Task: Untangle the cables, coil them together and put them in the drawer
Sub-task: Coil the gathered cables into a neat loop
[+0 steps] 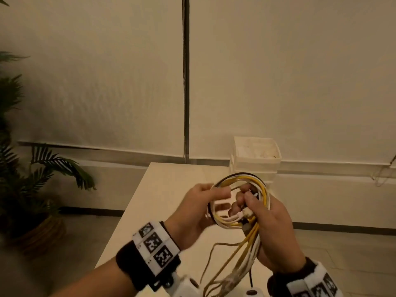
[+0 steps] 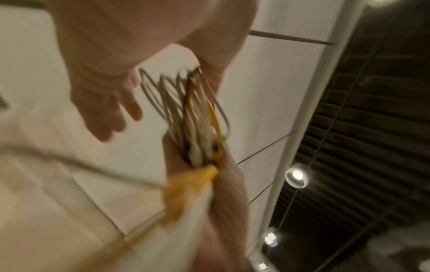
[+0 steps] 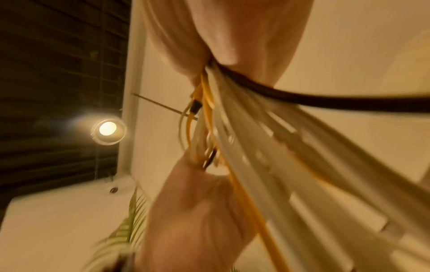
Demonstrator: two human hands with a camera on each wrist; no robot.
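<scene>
The cables (image 1: pixel 240 200), light and limp, are held as a loose coil above the table (image 1: pixel 150 211). The right hand (image 1: pixel 267 221) is curled round the gathered strands (the best place to grip); the left hand (image 1: pixel 199 209) pinches the loop's far side. Loose tails will likely spring apart.

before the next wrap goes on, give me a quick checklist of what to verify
1. Right hand grips the coil of yellow, white and black cables: ok.
2. Left hand holds the loop's far side: ok.
3. Loose tails all wound in: not ok, they hang below.
4. Tails free of knots: cannot tell, blurred.
5. White plastic drawer unit open on the pale table: cannot tell.
</scene>
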